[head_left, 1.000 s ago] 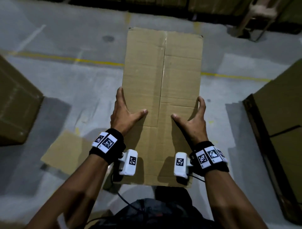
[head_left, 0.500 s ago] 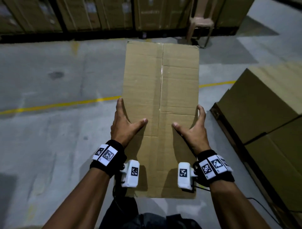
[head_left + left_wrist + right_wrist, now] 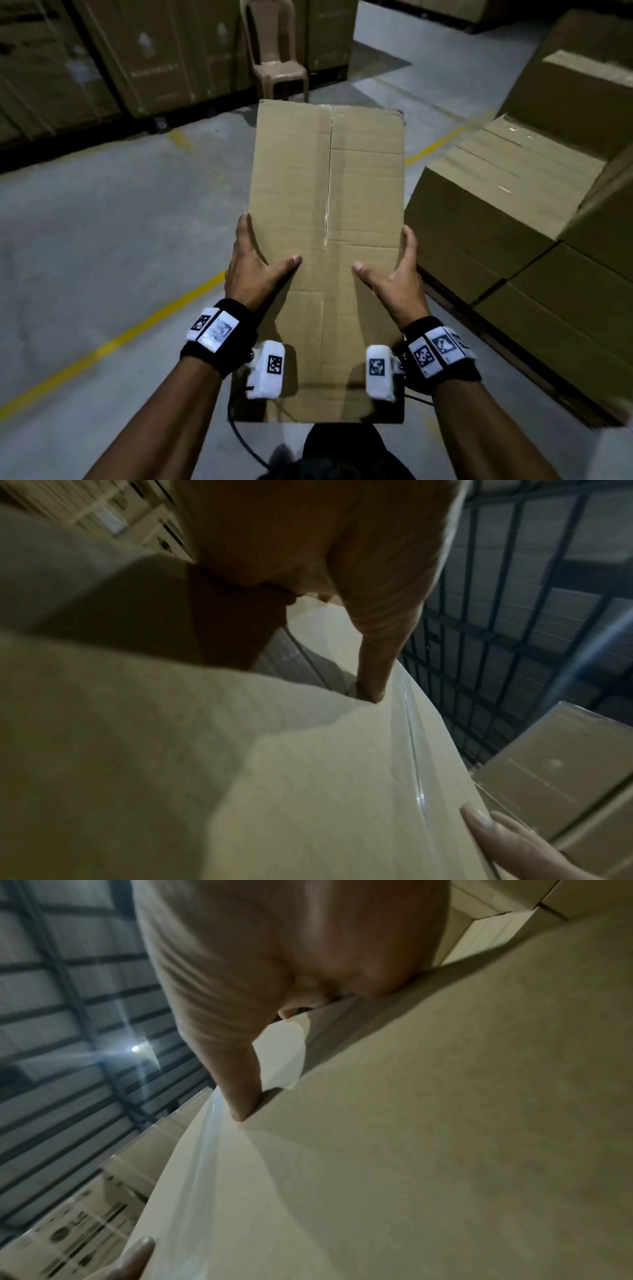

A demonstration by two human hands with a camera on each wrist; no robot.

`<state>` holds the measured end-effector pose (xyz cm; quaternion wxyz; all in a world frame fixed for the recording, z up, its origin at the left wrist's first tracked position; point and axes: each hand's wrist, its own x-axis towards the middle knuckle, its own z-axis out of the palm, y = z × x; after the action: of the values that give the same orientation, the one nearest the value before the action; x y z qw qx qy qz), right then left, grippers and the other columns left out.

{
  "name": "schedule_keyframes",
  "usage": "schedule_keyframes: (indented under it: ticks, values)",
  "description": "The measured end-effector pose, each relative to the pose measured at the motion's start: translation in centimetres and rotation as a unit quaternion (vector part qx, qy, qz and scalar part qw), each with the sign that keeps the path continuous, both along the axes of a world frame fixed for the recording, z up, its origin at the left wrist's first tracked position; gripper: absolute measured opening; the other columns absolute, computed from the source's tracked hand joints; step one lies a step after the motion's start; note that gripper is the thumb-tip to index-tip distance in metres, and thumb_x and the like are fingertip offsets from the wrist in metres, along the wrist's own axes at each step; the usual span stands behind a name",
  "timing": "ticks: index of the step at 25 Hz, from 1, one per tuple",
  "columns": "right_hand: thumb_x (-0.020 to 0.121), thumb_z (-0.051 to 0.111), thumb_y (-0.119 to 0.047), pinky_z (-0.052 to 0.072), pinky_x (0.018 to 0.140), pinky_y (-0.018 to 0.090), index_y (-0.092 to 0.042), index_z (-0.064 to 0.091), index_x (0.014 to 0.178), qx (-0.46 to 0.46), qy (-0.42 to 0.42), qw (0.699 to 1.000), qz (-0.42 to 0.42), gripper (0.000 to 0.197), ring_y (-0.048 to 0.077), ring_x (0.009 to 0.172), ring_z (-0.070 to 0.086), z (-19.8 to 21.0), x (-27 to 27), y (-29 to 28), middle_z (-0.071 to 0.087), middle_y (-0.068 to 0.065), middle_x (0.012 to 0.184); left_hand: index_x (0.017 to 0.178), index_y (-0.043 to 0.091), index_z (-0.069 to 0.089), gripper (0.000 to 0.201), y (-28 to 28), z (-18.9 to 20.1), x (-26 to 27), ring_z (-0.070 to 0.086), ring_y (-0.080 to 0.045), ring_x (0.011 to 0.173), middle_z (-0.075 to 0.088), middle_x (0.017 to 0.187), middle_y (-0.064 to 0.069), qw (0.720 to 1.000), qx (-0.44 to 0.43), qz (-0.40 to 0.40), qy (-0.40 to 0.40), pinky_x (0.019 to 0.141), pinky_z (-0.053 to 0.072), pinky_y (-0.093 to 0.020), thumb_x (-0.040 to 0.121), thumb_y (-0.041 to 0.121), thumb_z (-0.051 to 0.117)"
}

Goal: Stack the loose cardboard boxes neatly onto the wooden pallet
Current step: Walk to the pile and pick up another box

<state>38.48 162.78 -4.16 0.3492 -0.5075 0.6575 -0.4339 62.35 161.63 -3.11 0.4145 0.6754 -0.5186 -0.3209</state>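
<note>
A long brown cardboard box [image 3: 325, 222], taped along its top seam, is carried in front of me at waist height. My left hand [image 3: 253, 270] grips its left side and my right hand [image 3: 394, 277] grips its right side. Both thumbs lie on the top face; the fingers go down the sides, out of sight. The left wrist view shows the box [image 3: 308, 777] close up, and so does the right wrist view [image 3: 411, 1150]. To the right, stacked cardboard boxes [image 3: 513, 192] stand on a dark wooden pallet [image 3: 496, 346].
A plastic chair [image 3: 274, 58] stands beyond the far end of the carried box. Tall cartons [image 3: 137, 58] line the back. A yellow line [image 3: 102, 346] crosses the grey concrete floor on the left. A higher stack of boxes [image 3: 582, 85] rises at the far right.
The view has swung right and upward with the box still in both hands. The stacked boxes on the pallet are now larger and closer on the right, and the chair has come into view.
</note>
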Motion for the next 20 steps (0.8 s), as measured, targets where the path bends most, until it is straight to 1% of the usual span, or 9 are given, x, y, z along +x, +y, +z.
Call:
schedule_keyframes:
  ticks: [1,3,8,10,13,14,16,18,20]
  values:
    - [0.074,0.086,-0.039,0.040,0.102,0.033,-0.041,0.010,0.154,-0.002,-0.006,1.000,-0.010,0.111,0.015,0.122,0.051,0.1,0.6,-2.2,0.046,-0.005,0.147,0.151,0.044,0.009,0.111,-2.9,0.1,0.6,0.045,-0.029,0.134,0.039,0.154,0.002,1.000,-0.002,-0.016,-0.003,0.112,0.037,-0.049,0.068,0.050,0.083]
    - [0.077,0.086,-0.033,0.037,0.100,0.030,-0.036,0.009,0.157,0.008,-0.013,1.000,-0.027,0.111,0.012,0.121,0.047,-0.3,1.4,-6.6,0.042,0.000,0.152,0.149,0.048,0.008,0.110,-8.2,-0.2,1.5,0.046,-0.031,0.133,0.038,0.154,0.003,0.999,0.009,-0.037,-0.007,0.111,0.037,-0.052,0.067,0.052,0.081]
    - [0.077,0.086,-0.033,0.036,0.104,0.029,-0.033,0.008,0.158,0.007,-0.041,0.997,-0.067,0.112,0.016,0.131,0.046,-3.3,2.8,-20.4,0.038,0.001,0.157,0.146,0.056,0.010,0.107,-24.0,-2.4,2.3,0.044,-0.032,0.134,0.037,0.156,0.005,0.997,0.017,-0.076,-0.021,0.111,0.038,-0.052,0.066,0.053,0.081]
    - [0.077,0.087,-0.036,0.038,0.109,0.033,-0.033,0.009,0.157,0.003,-0.052,0.996,-0.067,0.112,0.015,0.132,0.045,-4.0,3.0,-26.5,0.037,0.000,0.157,0.144,0.058,0.011,0.106,-30.7,-2.7,2.2,0.045,-0.033,0.133,0.038,0.155,0.005,0.996,0.026,-0.084,-0.026,0.110,0.039,-0.053,0.065,0.054,0.081]
    - [0.067,0.085,-0.053,0.040,0.114,0.049,-0.044,0.010,0.153,0.003,-0.061,0.995,-0.081,0.114,0.018,0.133,0.047,-3.2,3.1,-35.6,0.038,-0.001,0.157,0.144,0.058,0.013,0.105,-40.9,-1.6,1.7,0.048,-0.033,0.130,0.042,0.152,0.003,0.994,0.024,-0.099,-0.029,0.108,0.042,-0.051,0.063,0.054,0.081]
    - [0.065,0.083,-0.055,0.040,0.113,0.050,-0.046,0.011,0.152,0.005,-0.059,0.994,-0.089,0.113,0.018,0.133,0.046,-2.6,3.0,-38.6,0.038,-0.001,0.157,0.143,0.058,0.013,0.106,-44.2,-1.0,1.6,0.049,-0.033,0.129,0.043,0.150,0.002,0.994,0.024,-0.102,-0.026,0.107,0.043,-0.051,0.062,0.054,0.081]
    - [0.067,0.084,-0.052,0.037,0.114,0.052,-0.045,0.012,0.152,0.013,-0.053,0.992,-0.110,0.111,0.022,0.136,0.043,-1.1,2.7,-43.6,0.033,-0.001,0.160,0.141,0.061,0.014,0.105,-49.9,-0.2,0.9,0.052,-0.034,0.125,0.046,0.147,0.002,0.993,0.022,-0.112,-0.021,0.105,0.045,-0.052,0.060,0.055,0.081]
    - [0.075,0.085,-0.042,0.033,0.116,0.047,-0.042,0.011,0.155,0.029,-0.043,0.988,-0.146,0.108,0.026,0.142,0.036,-0.4,1.8,-48.4,0.028,-0.001,0.163,0.138,0.065,0.015,0.104,-55.7,0.0,-0.2,0.055,-0.034,0.120,0.050,0.143,0.002,0.991,0.025,-0.129,0.000,0.101,0.047,-0.052,0.057,0.057,0.080]
    - [0.080,0.083,-0.036,0.031,0.112,0.040,-0.041,0.010,0.156,0.040,-0.040,0.983,-0.177,0.105,0.028,0.143,0.034,-0.2,1.0,-52.7,0.027,0.000,0.163,0.137,0.066,0.015,0.103,-61.3,-0.5,-1.7,0.056,-0.034,0.118,0.052,0.140,0.002,0.988,0.032,-0.152,0.005,0.100,0.048,-0.052,0.057,0.058,0.080]
